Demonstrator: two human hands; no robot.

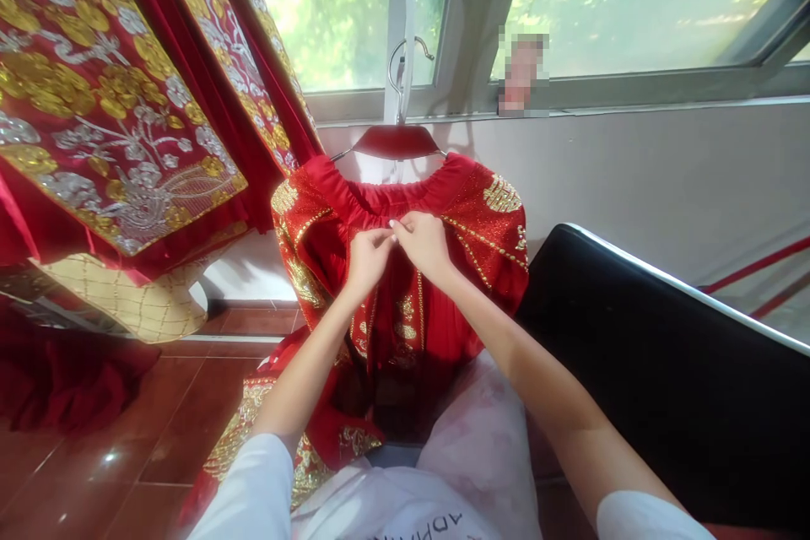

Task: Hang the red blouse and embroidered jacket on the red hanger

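A red jacket with gold embroidery and gold beaded lines hangs in front of me on a hanger with a dark red top and a metal hook. Both hands meet at the front of its neckline, just below a gathered red band. My left hand pinches the cloth there with thumb and fingers closed. Close against it, my right hand pinches at the same spot, its fingertips touching the left ones. Whatever small part lies between the fingertips is hidden. The jacket's lower part drapes down towards my lap.
Large red, gold and silver embroidered garments hang at the left. A black panel with a pale edge stands close on the right. Behind the hanger are a pale wall and windows. Reddish tiles cover the floor.
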